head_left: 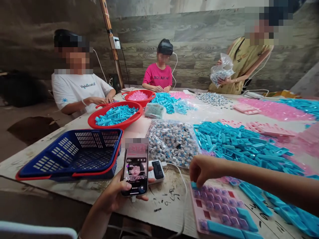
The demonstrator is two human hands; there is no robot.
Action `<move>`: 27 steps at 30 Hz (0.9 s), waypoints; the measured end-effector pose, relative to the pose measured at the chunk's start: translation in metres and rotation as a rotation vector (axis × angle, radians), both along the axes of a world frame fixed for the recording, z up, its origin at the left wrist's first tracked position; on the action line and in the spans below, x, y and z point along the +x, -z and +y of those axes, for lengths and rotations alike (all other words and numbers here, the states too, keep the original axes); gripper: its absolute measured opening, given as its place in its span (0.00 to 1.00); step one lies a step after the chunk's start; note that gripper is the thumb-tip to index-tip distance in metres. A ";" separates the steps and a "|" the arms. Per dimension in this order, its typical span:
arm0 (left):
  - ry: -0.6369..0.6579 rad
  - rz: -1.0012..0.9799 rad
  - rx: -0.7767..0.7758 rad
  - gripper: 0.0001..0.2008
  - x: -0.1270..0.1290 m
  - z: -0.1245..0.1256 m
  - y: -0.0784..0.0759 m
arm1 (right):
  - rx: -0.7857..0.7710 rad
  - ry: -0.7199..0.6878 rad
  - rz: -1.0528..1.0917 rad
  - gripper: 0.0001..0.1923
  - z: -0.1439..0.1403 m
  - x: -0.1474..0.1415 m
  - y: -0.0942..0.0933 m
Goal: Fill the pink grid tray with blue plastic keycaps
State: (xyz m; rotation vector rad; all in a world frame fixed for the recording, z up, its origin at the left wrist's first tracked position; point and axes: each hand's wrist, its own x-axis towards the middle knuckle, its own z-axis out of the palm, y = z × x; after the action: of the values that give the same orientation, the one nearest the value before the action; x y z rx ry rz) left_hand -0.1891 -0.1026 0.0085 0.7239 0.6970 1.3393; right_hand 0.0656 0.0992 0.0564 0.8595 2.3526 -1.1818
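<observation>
My left hand holds a smartphone upright over the table's near edge, its screen lit and a cable at its bottom. My right hand is closed, fingers curled down at the top left corner of a pink keypad. Beside its fingertips sits a small blue keycap; whatever the fingers pinch is hidden. Rows of translucent purple keycaps fill much of the keypad, with longer blue keycaps along its lower and right edges. A few red slots show bare.
Left stands a blue basket; behind it, a red basin holds blue pieces. A bag of small switches, a white power bank with a cable, and a heap of blue keycaps lie nearby. Several people work around the table.
</observation>
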 end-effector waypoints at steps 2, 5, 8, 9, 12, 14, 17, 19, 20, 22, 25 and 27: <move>0.001 -0.004 -0.006 0.37 0.001 0.000 -0.001 | -0.014 0.002 -0.033 0.16 0.000 0.000 -0.001; -0.001 -0.006 -0.008 0.33 0.002 0.000 -0.002 | 0.034 0.012 -0.064 0.18 -0.003 0.000 -0.002; -0.013 0.026 -0.022 0.31 0.003 -0.001 -0.002 | 0.123 0.012 -0.092 0.17 -0.008 -0.002 -0.003; -0.018 0.039 -0.026 0.32 0.003 -0.001 -0.003 | 0.139 0.010 -0.097 0.16 -0.009 -0.003 -0.003; -0.022 0.072 -0.028 0.33 0.004 -0.001 -0.003 | 0.149 -0.003 -0.122 0.16 -0.010 -0.006 -0.005; -0.011 0.092 -0.026 0.32 0.004 0.000 -0.003 | 0.139 -0.008 -0.142 0.16 -0.009 -0.007 -0.005; 0.018 0.119 -0.008 0.32 0.003 0.000 -0.003 | 0.101 0.022 -0.126 0.14 -0.006 -0.004 -0.006; 0.038 0.129 0.018 0.32 0.002 0.000 -0.003 | 0.061 0.048 -0.075 0.11 -0.006 0.001 -0.006; 0.049 0.134 0.029 0.32 0.002 0.000 -0.003 | 0.040 0.059 -0.044 0.10 -0.006 0.004 -0.005; 0.068 0.145 0.040 0.33 0.001 -0.001 -0.003 | -0.002 0.089 0.015 0.07 -0.007 0.010 -0.003; 0.090 0.147 0.033 0.34 0.000 -0.001 -0.003 | -0.024 0.156 0.049 0.07 -0.009 0.016 0.003; 0.098 0.136 0.028 0.34 -0.001 -0.001 -0.003 | -0.027 0.185 0.032 0.07 -0.010 0.016 0.005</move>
State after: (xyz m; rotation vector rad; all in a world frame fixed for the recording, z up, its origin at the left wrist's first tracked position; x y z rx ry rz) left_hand -0.1898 -0.1033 0.0118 0.8675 0.7425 1.2206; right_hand 0.0819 0.0894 0.0511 1.0758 2.3171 -1.3042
